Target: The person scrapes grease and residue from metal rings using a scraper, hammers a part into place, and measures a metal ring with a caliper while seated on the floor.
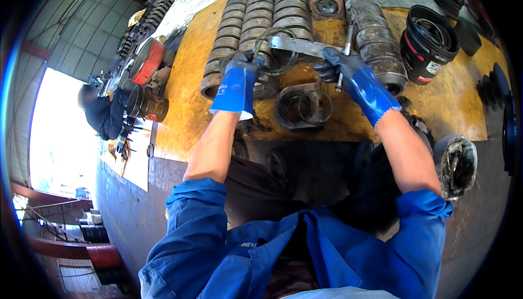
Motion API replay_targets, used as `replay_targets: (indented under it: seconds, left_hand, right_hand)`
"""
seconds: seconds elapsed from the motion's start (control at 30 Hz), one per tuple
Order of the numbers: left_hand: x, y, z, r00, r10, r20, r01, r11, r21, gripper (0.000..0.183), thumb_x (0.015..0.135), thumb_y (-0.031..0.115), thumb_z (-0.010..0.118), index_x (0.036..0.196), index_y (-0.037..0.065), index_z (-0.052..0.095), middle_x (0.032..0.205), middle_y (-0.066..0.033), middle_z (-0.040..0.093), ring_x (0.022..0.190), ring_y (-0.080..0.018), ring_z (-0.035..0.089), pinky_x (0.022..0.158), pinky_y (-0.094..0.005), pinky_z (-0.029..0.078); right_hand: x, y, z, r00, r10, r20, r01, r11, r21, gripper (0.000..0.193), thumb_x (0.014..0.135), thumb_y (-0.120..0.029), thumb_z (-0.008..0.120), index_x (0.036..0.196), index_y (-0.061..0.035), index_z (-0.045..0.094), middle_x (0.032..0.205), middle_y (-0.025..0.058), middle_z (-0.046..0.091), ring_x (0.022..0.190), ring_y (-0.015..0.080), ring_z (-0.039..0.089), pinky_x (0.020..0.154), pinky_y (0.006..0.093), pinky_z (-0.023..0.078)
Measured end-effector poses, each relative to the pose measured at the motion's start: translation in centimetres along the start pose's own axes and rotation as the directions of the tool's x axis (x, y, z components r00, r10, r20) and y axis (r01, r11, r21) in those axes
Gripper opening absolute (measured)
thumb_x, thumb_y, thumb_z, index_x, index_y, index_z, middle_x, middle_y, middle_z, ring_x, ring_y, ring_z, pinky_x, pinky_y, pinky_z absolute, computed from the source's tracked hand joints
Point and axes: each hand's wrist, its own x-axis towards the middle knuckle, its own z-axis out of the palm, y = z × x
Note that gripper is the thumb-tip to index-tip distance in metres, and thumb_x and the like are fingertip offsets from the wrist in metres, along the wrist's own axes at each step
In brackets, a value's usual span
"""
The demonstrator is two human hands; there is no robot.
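My left hand (pixel 243 65), in a blue glove with dark fingers, is closed on the edge of a thin metal ring (pixel 283 71) tilted above the bench. My right hand (pixel 342 67), gloved alike, is closed around the end of a flat metal bar (pixel 302 46). A long thin rod (pixel 349 38) crosses the bar's end at this hand; how the two are joined is hidden. The bar's free end reaches across the ring. Below and between my hands sits a round metal housing (pixel 283 115), with another thin ring (pixel 328 107) leaning at its right side.
Long rows of worn metal rings (pixel 257 15) lie beyond my hands on a yellow board (pixel 190 75). A square flanged part (pixel 327 5) stands between rows. At right is a black bucket (pixel 419 62) of rings. A person (pixel 103 111) is at far left, near a red-banded drum (pixel 146 64).
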Motion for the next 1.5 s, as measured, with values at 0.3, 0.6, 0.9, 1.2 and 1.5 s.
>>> replay_targets:
  seconds: [0.3,0.6,0.9,1.2,1.5]
  left_hand:
    - [2.3,-5.2,-3.9,0.999,-0.026,0.024,0.035,0.533,-0.845,0.031,0.092,0.027,0.058,0.105,-0.001,0.062,0.061,-0.0038,0.053,0.049,-0.0109,0.044,0.046,-0.0254,0.036]
    - [2.0,-1.6,-2.1,0.986,0.117,0.119,0.16,-0.451,-0.878,0.021,0.085,0.037,0.06,0.088,0.017,0.066,0.073,0.0012,0.057,0.064,-0.015,0.047,0.081,-0.0433,0.044]
    - [0.5,1.1,-1.5,0.962,0.243,0.125,0.239,-0.533,-0.812,0.025,0.084,0.029,0.045,0.089,0.017,0.066,0.097,0.0023,0.066,0.103,-0.0173,0.057,0.096,-0.0472,0.039]
    - [-0.6,1.2,-0.5,0.906,0.424,0.02,0.244,-0.481,-0.842,0.037,0.09,0.038,0.044,0.116,0.016,0.056,0.12,-0.001,0.057,0.116,-0.0208,0.05,0.104,-0.0483,0.03]
    - [-0.6,1.3,0.4,0.83,0.553,-0.079,0.218,-0.451,-0.866,0.043,0.094,0.041,0.038,0.125,0.016,0.052,0.129,0.0001,0.053,0.121,-0.0193,0.047,0.108,-0.0467,0.026]
  right_hand:
    - [-0.3,-4.0,-0.7,0.941,-0.337,0.014,0.306,0.87,0.387,0.04,0.089,-0.021,0.063,0.12,0.0011,0.052,0.082,0.0154,0.065,0.064,0.0183,0.061,0.056,0.0315,0.051]
    - [0.4,-1.8,4.8,0.937,-0.297,0.186,0.264,0.947,0.184,0.028,0.092,-0.02,0.059,0.11,0.0015,0.058,0.084,0.0157,0.066,0.068,0.021,0.065,0.06,0.032,0.055]
    - [0.0,-1.6,6.6,0.903,-0.277,0.327,0.306,0.951,-0.038,0.03,0.093,-0.019,0.058,0.112,0.0037,0.058,0.085,0.0133,0.068,0.075,0.0196,0.067,0.069,0.0322,0.055]
    - [-0.3,-1.9,6.7,0.87,-0.33,0.366,0.4,0.907,-0.132,0.028,0.093,-0.014,0.057,0.115,0.0038,0.057,0.089,0.0136,0.069,0.081,0.0194,0.068,0.074,0.0308,0.055]
    - [1.7,0.1,5.5,0.775,-0.437,0.458,0.533,0.841,-0.1,0.029,0.093,-0.014,0.058,0.117,0.0021,0.057,0.095,0.0133,0.068,0.086,0.0187,0.067,0.076,0.0301,0.055]
